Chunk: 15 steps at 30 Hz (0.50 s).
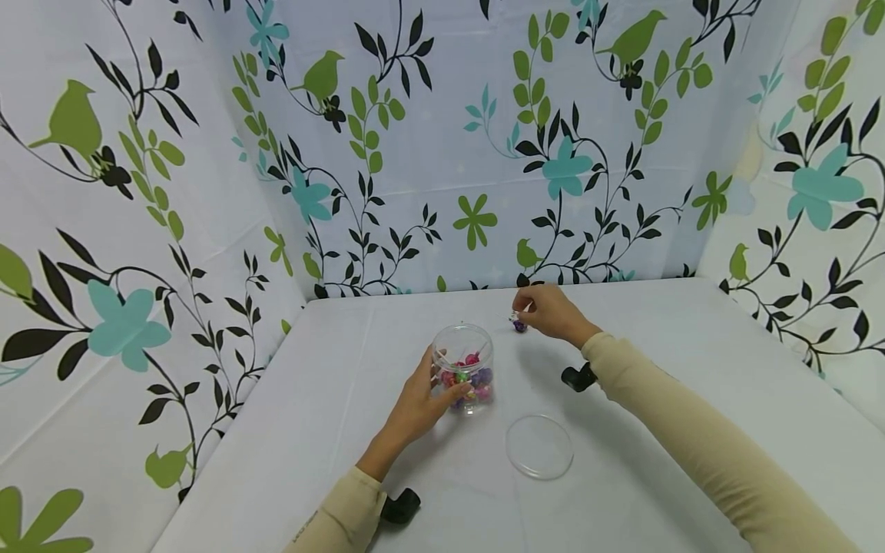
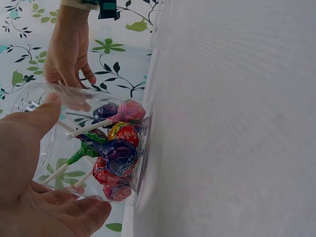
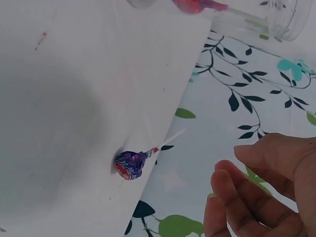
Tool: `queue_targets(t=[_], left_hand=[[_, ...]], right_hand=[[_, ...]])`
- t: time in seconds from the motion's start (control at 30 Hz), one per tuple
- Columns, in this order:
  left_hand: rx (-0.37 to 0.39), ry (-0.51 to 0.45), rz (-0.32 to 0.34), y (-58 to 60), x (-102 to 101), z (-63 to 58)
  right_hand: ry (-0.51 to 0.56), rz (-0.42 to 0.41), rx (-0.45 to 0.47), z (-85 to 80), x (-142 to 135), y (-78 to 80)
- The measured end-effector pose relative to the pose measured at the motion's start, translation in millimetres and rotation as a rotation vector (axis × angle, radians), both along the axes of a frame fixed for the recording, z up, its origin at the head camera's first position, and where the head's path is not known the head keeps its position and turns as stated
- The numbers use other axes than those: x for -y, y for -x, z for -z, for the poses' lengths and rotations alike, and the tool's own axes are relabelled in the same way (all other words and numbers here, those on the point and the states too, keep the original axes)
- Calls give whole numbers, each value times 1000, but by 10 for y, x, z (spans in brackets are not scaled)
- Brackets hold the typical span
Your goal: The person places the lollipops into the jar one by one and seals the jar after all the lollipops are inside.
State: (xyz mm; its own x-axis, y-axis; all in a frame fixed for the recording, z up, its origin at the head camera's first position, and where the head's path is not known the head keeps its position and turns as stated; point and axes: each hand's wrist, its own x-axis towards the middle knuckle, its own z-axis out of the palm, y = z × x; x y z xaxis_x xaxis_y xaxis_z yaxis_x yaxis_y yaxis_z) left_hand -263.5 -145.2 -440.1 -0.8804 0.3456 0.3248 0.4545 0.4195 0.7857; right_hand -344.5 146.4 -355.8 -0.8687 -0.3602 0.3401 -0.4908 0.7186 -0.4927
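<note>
My left hand (image 1: 422, 403) grips a clear plastic jar (image 1: 465, 336) standing on the table, with the thumb on one side and fingers round the other. Several wrapped lollipops (image 2: 116, 158) in purple, red, green and pink lie in the jar, white sticks pointing up towards its open mouth. To the jar's right, a single purple lollipop (image 3: 130, 164) touches the tabletop with its stick up. My right hand (image 1: 551, 313) is just above it; in the right wrist view its fingers (image 3: 229, 195) are loosely bent and apart from the stick, holding nothing.
A round clear lid (image 1: 540, 447) lies on the white table (image 1: 622, 476), nearer to me than the jar. Black wrist cameras (image 1: 579, 377) hang below both sleeves. Behind the table and at both sides stands a cloth (image 1: 442, 153) printed with leaves and birds.
</note>
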Motion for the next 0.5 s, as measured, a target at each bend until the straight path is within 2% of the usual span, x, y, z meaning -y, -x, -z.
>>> queue_targets(t=[0.3,0.5], left_hand=[[21,0,7,-11,14,-19],[17,-10,15,-31,16,-27]], right_hand=[[2,44,44,154,-72,145],[-9,57,66,200,-80,197]])
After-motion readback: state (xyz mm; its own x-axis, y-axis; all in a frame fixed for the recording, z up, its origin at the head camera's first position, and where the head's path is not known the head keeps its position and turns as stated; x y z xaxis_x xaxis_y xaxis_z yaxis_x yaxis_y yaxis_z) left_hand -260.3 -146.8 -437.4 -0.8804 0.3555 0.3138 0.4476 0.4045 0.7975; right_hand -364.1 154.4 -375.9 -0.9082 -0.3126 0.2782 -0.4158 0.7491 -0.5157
